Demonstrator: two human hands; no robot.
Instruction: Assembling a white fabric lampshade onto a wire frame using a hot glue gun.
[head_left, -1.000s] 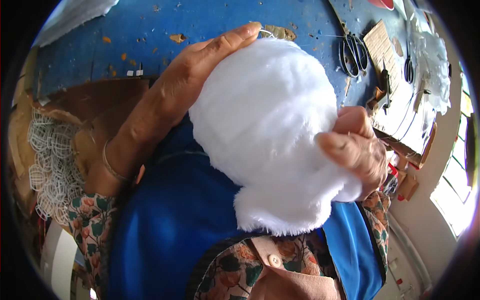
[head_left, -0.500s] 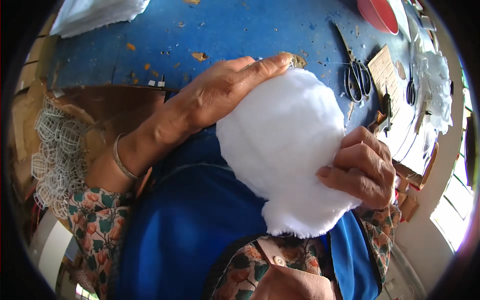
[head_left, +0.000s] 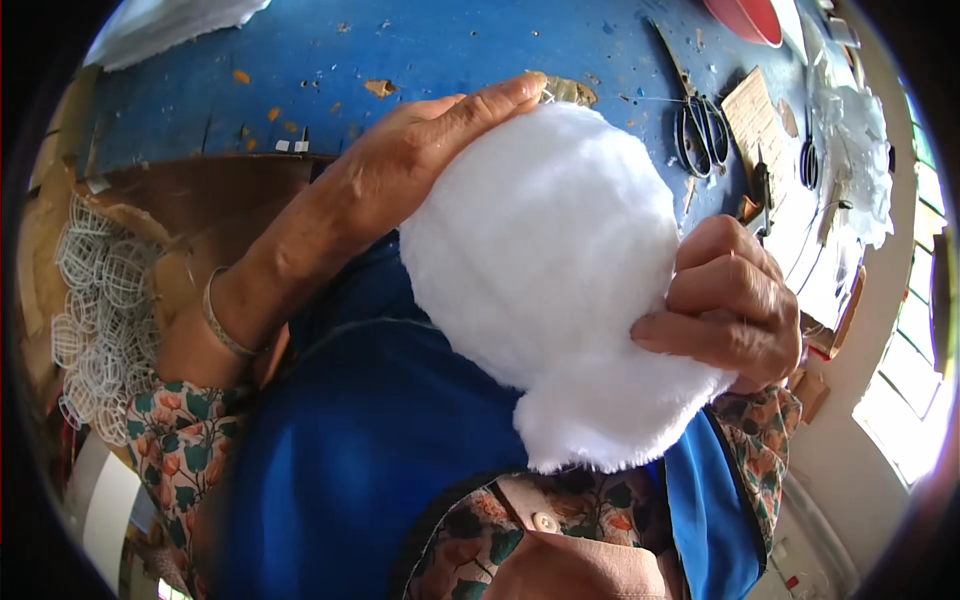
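Observation:
A large white fluffy fabric piece (head_left: 545,270), rounded like a stuffed shape, fills the middle of the view over my blue apron (head_left: 370,440). My left hand (head_left: 420,160) lies flat along its upper left side, fingers stretched to its top. My right hand (head_left: 725,310) clasps its right edge with curled fingers. A loose flap of the same fabric hangs at the bottom.
A worn blue table (head_left: 400,60) lies beyond, with scissors (head_left: 695,120), a second pair of dark scissors (head_left: 808,160), a brown card (head_left: 755,115), white fabric scraps (head_left: 860,150) and a red bowl (head_left: 750,15). White wire mesh pieces (head_left: 95,320) are piled at the left.
The white fabric piece has shifted right and slightly down in view. My right hand has slid along its right edge and closed more tightly; my left hand stays on top.

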